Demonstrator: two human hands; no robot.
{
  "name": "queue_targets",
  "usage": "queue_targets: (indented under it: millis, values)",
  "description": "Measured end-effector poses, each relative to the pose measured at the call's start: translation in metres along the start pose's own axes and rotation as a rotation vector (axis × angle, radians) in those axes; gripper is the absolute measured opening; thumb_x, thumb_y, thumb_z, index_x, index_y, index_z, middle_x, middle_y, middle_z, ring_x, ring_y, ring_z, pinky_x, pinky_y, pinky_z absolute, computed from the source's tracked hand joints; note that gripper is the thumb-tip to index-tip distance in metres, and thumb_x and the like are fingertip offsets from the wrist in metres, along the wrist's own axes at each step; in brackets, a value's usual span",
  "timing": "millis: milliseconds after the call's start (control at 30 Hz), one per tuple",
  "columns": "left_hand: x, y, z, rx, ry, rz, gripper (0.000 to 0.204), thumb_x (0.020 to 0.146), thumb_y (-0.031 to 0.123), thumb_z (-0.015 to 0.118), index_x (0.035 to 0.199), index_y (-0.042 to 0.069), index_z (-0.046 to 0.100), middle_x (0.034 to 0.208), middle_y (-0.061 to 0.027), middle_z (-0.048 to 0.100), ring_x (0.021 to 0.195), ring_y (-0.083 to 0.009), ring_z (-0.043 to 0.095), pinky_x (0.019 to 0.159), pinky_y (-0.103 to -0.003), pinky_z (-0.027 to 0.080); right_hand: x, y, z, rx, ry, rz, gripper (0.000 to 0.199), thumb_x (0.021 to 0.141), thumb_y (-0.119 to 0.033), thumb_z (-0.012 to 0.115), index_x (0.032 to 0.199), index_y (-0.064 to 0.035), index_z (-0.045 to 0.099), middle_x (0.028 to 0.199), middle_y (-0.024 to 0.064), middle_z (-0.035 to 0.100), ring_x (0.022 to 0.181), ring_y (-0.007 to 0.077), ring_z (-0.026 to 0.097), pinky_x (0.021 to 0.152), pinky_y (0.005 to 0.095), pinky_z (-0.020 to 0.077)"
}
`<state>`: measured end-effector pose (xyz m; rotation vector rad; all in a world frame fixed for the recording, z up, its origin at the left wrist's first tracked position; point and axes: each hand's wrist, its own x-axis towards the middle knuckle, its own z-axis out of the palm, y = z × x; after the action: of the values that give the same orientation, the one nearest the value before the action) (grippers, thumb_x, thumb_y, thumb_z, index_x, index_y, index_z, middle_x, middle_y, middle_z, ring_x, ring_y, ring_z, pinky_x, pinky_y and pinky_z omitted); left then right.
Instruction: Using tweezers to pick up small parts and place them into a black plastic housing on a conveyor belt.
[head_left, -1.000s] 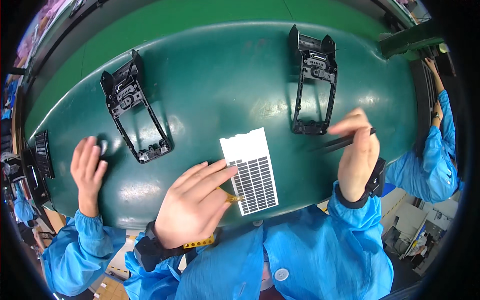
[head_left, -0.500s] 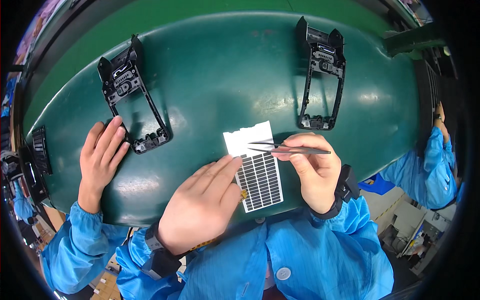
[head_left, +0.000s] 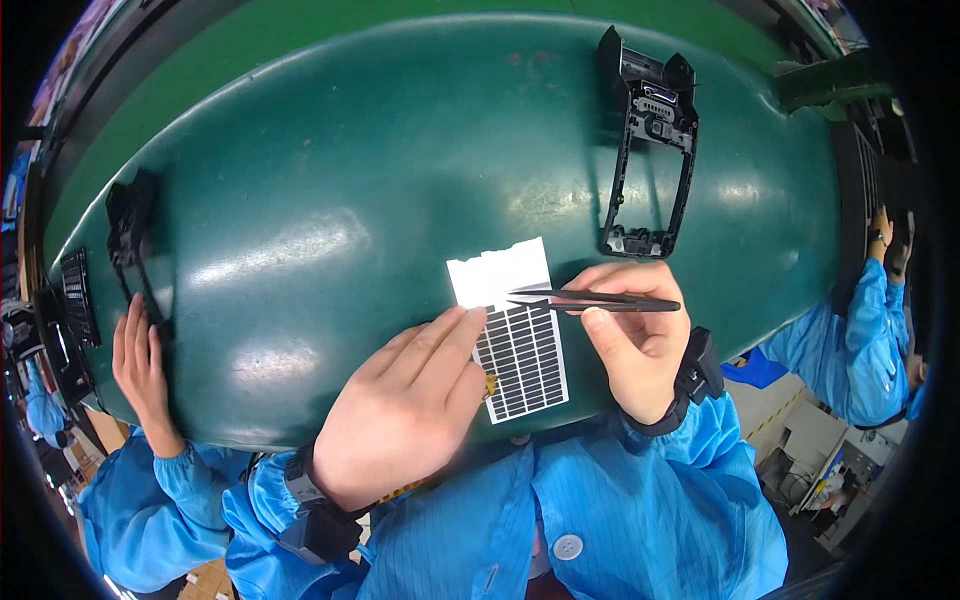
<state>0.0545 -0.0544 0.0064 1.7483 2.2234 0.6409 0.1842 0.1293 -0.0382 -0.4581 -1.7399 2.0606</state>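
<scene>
My right hand (head_left: pixel 645 340) is closed around black tweezers (head_left: pixel 620 301). The tweezer tips point left, slightly apart, over the top row of a sheet of small black rectangular stickers (head_left: pixel 520 360). White backing shows bare on the sheet's upper part, and its top edge is ragged. My left hand (head_left: pixel 410 395) lies along the sheet's left side with outstretched fingers, the fingertips touching it near the top row. Beneath those fingers, a small gold-coloured item (head_left: pixel 490 385) shows at the sheet's edge. Whether a sticker is between the tweezer tips is too small to tell.
A black device frame (head_left: pixel 650 150) stands on the green table (head_left: pixel 400 150) beyond my right hand. At the far left, a co-worker's hand (head_left: pixel 140 360) touches another black frame (head_left: pixel 130 220). A black slatted part (head_left: pixel 77 295) lies beside it. Another person's blue sleeve (head_left: pixel 850 350) is at right.
The co-worker's hand and the left frame have moved left, toward the table's edge. My tweezers have shifted slightly right, and their tips are closer together. My left hand has barely moved.
</scene>
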Motion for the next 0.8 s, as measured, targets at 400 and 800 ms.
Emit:
queue_targets:
  millis: [400,800]
  values:
    - [0.0025,0.0038,-0.0034,0.076,-0.032,0.001,0.011,0.069,0.005,0.061,0.075,-0.001,0.056,0.115,-0.0231,0.063,0.107,-0.0338,0.064,0.082,-0.039,0.055,0.0032,0.0014,0.0034,-0.110,-0.044,-0.007,0.020,0.087,0.004,0.063,0.106,0.0029,0.058,0.106,0.0138,0.065,0.099,0.0193,0.066,0.088,0.0323,0.0531]
    - [0.0018,0.0090,-0.0037,0.176,-0.073,0.029,0.013,0.069,0.005,0.061,0.078,-0.004,0.056,0.116,-0.0257,0.061,0.108,-0.0353,0.063,0.086,-0.041,0.054,0.0034,0.0017,0.0069,-0.134,-0.043,0.001,0.018,0.088,0.001,0.064,0.105,0.0029,0.059,0.104,0.0132,0.066,0.097,0.0195,0.067,0.086,0.0319,0.0542]
